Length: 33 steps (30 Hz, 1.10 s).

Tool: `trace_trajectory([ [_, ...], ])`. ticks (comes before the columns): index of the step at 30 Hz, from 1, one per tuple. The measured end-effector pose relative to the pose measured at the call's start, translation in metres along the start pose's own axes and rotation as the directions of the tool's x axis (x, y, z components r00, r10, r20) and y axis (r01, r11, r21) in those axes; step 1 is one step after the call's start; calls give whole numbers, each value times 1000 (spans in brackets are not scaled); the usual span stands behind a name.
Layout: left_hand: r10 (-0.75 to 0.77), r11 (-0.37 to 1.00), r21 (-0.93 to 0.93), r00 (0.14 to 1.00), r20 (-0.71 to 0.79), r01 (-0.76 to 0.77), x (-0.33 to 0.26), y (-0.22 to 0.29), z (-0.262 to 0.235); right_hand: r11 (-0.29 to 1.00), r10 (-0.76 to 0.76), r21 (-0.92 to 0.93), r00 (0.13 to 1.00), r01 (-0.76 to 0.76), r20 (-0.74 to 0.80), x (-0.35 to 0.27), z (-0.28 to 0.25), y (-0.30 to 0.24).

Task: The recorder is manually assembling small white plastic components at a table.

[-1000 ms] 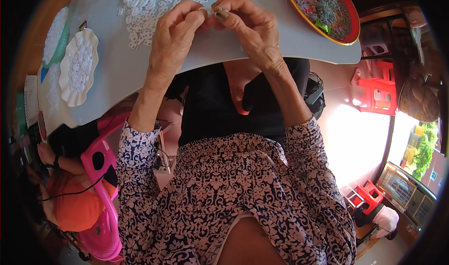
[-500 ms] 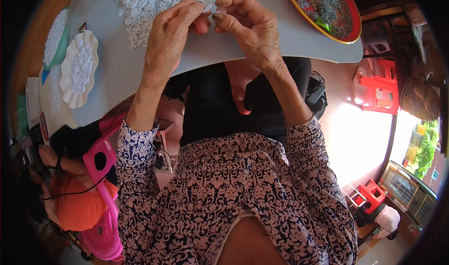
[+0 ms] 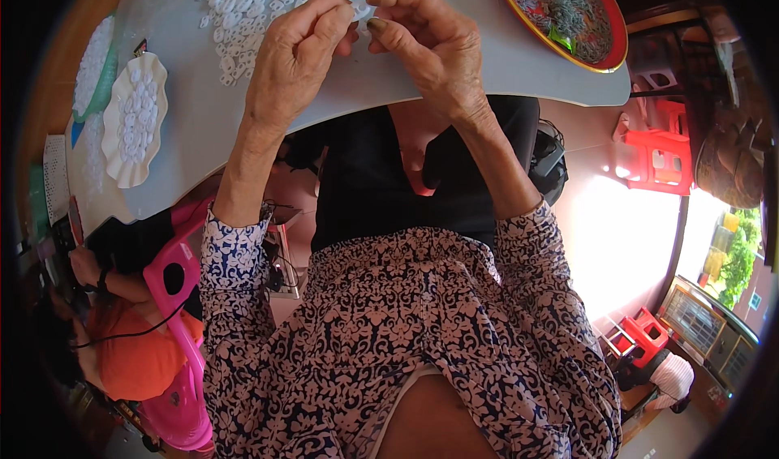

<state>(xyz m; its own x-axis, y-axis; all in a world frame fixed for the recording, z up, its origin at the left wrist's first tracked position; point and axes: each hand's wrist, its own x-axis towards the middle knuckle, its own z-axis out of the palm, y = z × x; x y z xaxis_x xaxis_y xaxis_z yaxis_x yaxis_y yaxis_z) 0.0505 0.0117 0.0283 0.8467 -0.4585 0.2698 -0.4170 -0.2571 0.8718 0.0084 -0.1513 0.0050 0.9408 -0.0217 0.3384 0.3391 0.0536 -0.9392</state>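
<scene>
At the table's near edge, my left hand (image 3: 296,62) is closed in a pinch on a small white plastic piece (image 3: 360,10), partly hidden by its fingertips. Facing it, my right hand (image 3: 434,53) has thumb and forefinger apart, close beside that piece; its other fingers are curled. Whether anything thin lies between the right fingertips is too small to see. Beyond my left hand, many loose white plastic pieces (image 3: 241,29) with holes are spread over the grey table (image 3: 203,126).
A red round tray (image 3: 619,33) of small grey metal wire parts stands at right. At left are a wavy cream dish (image 3: 118,157) of white pieces and a green container (image 3: 99,94). A person in orange (image 3: 134,353) sits by a pink chair (image 3: 191,252); red stools (image 3: 661,163) stand right.
My right thumb and forefinger have spread apart slightly, and the white piece between the hands shows more. Both hands stay in nearly the same place.
</scene>
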Motion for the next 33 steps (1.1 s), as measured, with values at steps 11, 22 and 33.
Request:
trace_trajectory([
  [11,11,1000,1,994,-113,-11,-5,5,18,994,8,106,999,-4,-38,-1,1,-5],
  [22,-75,993,-105,977,-198,55,-4,-4,23,995,18,93,1000,-19,15,0,4,-3],
  [33,-45,999,10,996,-80,46,-8,-4,13,1000,-16,-9,999,16,32,-1,9,7],
])
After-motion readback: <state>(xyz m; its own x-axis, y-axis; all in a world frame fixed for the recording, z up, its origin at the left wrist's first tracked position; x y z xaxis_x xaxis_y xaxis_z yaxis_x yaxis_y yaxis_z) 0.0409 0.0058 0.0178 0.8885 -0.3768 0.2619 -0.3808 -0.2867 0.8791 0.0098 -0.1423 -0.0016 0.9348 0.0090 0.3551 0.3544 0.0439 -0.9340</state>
